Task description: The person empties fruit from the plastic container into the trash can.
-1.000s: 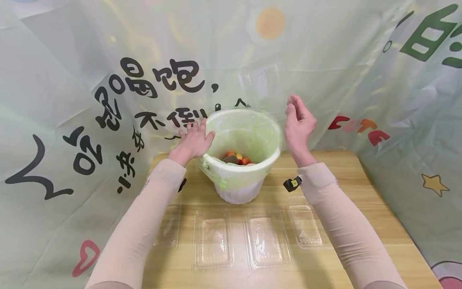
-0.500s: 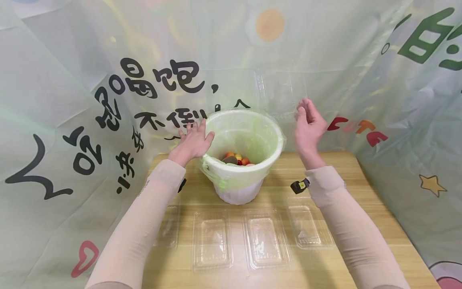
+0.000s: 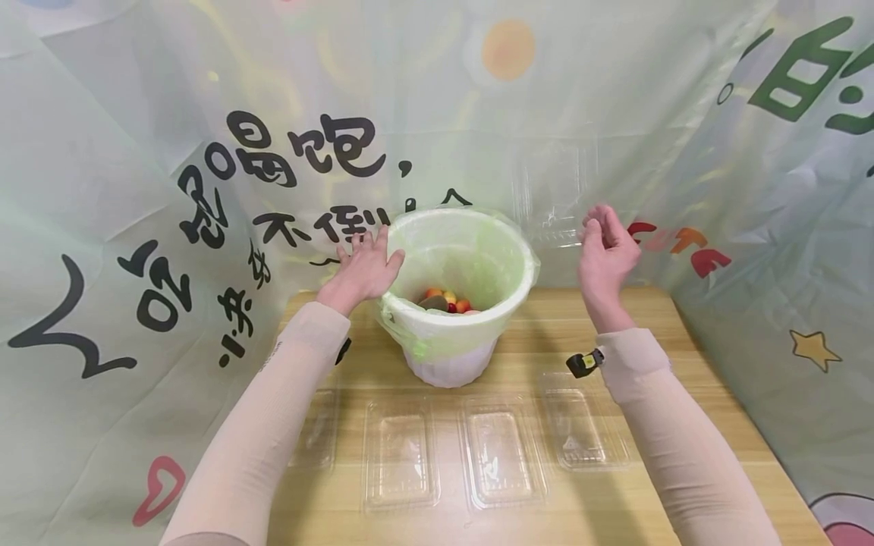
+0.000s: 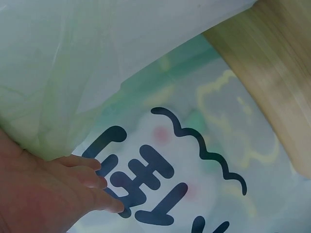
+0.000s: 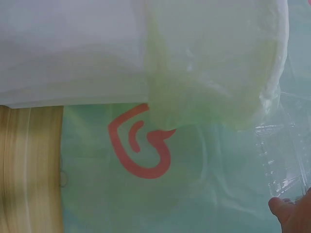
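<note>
A white bucket (image 3: 447, 362) lined with a thin green plastic bag (image 3: 492, 258) stands on the table, with red, orange and yellow fruit (image 3: 451, 301) at its bottom. My left hand (image 3: 365, 269) rests on the bucket's left rim, fingers spread; in the left wrist view the hand (image 4: 53, 194) lies right beside the bag. Between thumb and fingers my right hand (image 3: 610, 254) pinches a clear plastic container (image 3: 556, 189), raised in the air to the right of the bucket. In the right wrist view part of this container (image 5: 284, 155) shows at the right edge, above the thumb.
Several clear plastic containers lie in a row on the wooden table (image 3: 669, 409) before the bucket: one left container (image 3: 321, 428) partly behind my left sleeve, two middle containers (image 3: 401, 459) (image 3: 504, 455), one right container (image 3: 586, 428). A printed cloth (image 3: 423, 91) hangs around the table.
My right hand has moved right and somewhat down, carrying the clear container away from above the bucket's far rim. My left hand stays on the rim.
</note>
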